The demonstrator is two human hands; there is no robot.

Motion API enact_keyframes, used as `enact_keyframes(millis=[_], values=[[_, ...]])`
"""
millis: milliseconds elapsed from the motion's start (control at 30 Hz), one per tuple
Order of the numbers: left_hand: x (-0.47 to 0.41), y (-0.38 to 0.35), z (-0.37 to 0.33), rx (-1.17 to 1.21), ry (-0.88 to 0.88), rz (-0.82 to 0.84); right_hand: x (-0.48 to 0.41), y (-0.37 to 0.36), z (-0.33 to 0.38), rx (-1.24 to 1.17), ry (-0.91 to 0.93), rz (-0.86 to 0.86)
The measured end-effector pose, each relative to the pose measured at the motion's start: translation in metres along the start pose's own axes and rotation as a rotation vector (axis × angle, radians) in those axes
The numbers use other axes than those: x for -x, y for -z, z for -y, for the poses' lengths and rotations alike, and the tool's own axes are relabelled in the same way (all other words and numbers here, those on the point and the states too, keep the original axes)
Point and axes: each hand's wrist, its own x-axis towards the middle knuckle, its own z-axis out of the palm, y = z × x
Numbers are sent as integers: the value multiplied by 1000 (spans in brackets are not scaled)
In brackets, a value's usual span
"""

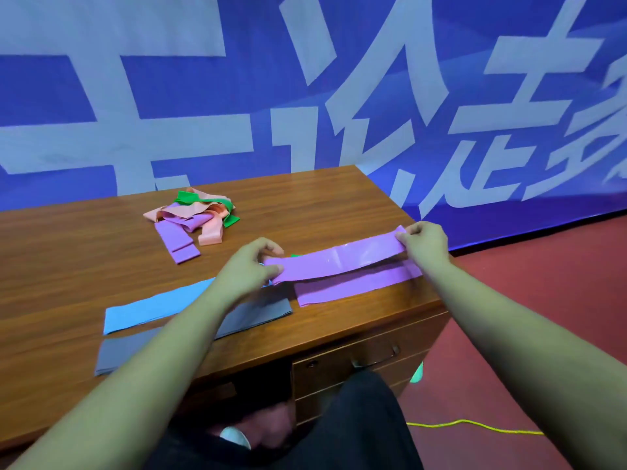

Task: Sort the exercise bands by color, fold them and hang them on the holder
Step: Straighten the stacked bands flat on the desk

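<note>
Fingers of left hand [249,266] and right hand [424,240] pinch opposite ends of purple band [339,261] — held lengthwise above desk [68,249].

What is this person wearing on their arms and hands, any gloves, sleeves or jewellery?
Nothing shows: the left hand and right hand are bare, without gloves, rings or a watch, and both forearms are uncovered, no sleeve in view.
</note>
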Motion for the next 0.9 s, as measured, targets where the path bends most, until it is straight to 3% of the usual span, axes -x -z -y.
enact_keyframes(millis=[200, 633, 900], values=[[4, -27, 5, -281, -26, 8, 3, 3, -30, 94, 53, -16], [-4, -72, 11, -492, -88, -30, 0, 10, -69, 151, 47, -79], [-6, -83, 23, -864, -241, -26, -4, 0, -81, 179, 71, -21]])
